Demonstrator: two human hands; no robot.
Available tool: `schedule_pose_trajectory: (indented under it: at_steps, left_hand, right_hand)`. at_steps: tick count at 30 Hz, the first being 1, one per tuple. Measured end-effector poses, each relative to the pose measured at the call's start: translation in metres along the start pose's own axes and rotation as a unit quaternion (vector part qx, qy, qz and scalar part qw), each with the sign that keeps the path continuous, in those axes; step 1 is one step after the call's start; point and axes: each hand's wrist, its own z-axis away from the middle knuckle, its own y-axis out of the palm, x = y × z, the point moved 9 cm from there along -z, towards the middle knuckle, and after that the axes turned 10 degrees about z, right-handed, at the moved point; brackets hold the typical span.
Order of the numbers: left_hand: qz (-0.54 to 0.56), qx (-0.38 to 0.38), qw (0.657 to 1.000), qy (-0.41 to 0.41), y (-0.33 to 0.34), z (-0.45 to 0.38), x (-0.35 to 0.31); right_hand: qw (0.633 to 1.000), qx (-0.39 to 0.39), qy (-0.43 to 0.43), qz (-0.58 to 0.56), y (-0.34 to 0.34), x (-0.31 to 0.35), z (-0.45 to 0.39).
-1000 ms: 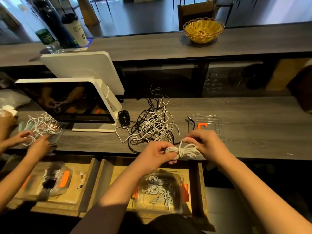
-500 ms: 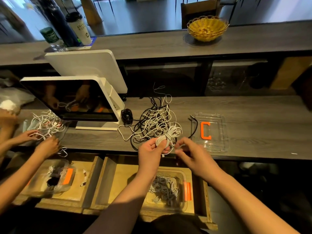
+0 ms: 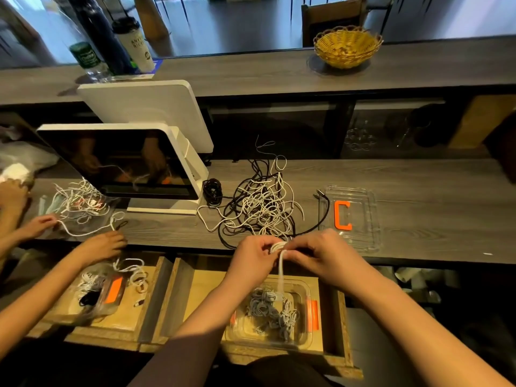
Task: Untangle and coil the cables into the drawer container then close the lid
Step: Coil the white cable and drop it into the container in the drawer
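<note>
Hands, left (image 3: pixel 255 254) and right (image 3: pixel 321 255), both curled tight around white cable coil (image 3: pixel 277 246) above drawer container (image 3: pixel 303 287).

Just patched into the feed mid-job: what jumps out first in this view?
Both hands, left hand and right hand, pinch a small white cable coil at the counter's front edge, one end dangling toward the clear container in the open drawer below. Behind them sprawls a tangle of black and white cables, with the clear lid and its orange clip lying to the right.
</note>
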Motion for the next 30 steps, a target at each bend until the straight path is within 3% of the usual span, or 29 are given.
schedule_pose_trajectory:
  at_steps: [5, 9, 15, 19, 22, 25, 30]
  left_hand:
    - [-0.007, 0.008, 0.999, 0.046, 0.003, 0.013, -0.007]
    - [-0.001, 0.004, 0.997, 0.08, 0.0, 0.022, -0.019]
    - [-0.031, 0.007, 0.982, 0.185, -0.002, 0.032, -0.035]
    - [-0.127, -0.007, 0.938, 0.321, 0.0, 0.047, -0.054]
    - [-0.188, -0.047, 0.891, 0.411, 0.0, 0.06, -0.065]
    - [-0.22, -0.088, 0.862, 0.448, -0.001, 0.065, -0.066]
    - [-0.057, -0.097, 0.954, 0.277, -0.014, 0.043, -0.039]
  right_hand:
    - [0.998, -0.047, 0.032, -0.021, -0.01, -0.009, -0.007]
    - [0.978, -0.069, 0.114, -0.161, -0.007, -0.025, -0.007]
    - [0.969, -0.025, 0.139, -0.201, 0.005, -0.028, -0.011]
    - [0.959, 0.037, 0.146, -0.239, 0.013, -0.031, -0.014]
    - [0.91, 0.112, 0.189, -0.351, 0.03, -0.035, -0.009]
    - [0.895, 0.125, 0.205, -0.377, 0.036, -0.035, -0.006]
    - [0.931, 0.002, 0.195, -0.309, 0.015, -0.032, -0.009]
